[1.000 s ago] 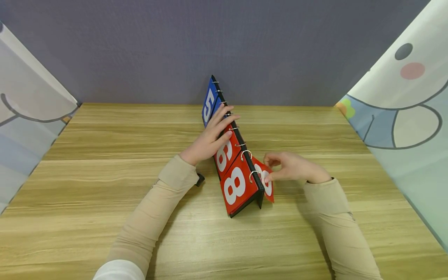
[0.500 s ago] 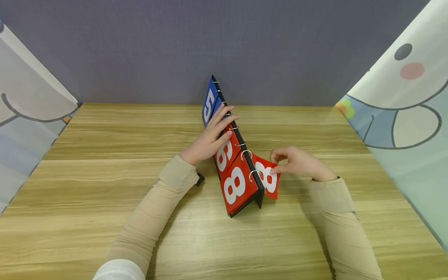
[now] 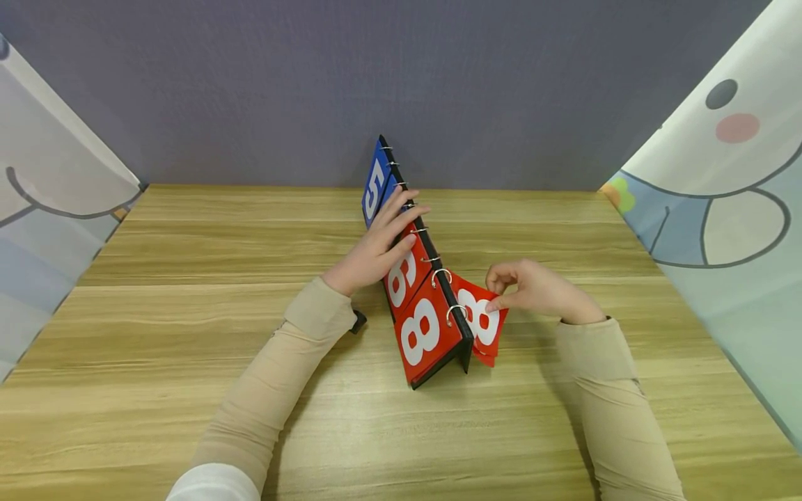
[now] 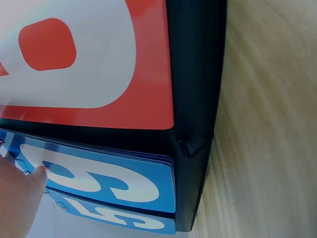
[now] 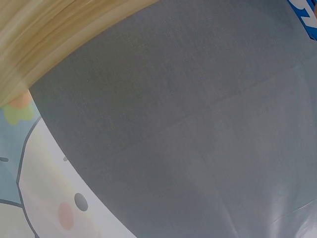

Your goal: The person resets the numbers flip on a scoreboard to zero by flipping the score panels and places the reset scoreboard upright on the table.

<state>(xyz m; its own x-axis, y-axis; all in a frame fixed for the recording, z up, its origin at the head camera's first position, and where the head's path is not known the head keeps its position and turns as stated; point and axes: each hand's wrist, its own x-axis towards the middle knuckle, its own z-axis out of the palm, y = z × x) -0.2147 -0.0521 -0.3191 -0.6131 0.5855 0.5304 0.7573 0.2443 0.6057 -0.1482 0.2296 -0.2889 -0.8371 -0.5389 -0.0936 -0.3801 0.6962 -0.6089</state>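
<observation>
A black tent-shaped flip scoreboard [image 3: 429, 245] stands slantwise on the table, with metal rings along its ridge. On its left face hang a red 8 card [image 3: 421, 332], another red card partly under my hand, and a blue 5 card [image 3: 374, 188] at the far end. My left hand [image 3: 376, 247] rests across the ridge, fingers extended over it; in the left wrist view its thumb lies by a blue card [image 4: 124, 184]. Beyond the ridge, my right hand [image 3: 539, 289] pinches the edge of a red card with a white 8 [image 3: 481, 316], lifted off the right face. Another red edge shows beneath.
The wood-grain table [image 3: 188, 334] spreads around the scoreboard. A grey wall panel [image 3: 401, 76] rises behind it, and cartoon-printed sheets [image 3: 739, 216] stand at both sides. A small black object [image 3: 358, 322] shows beside my left wrist.
My right hand has drawn the red 8 card outward to the right and slightly away, so more of its face shows. Another red edge now appears under it. My left hand has stayed put.
</observation>
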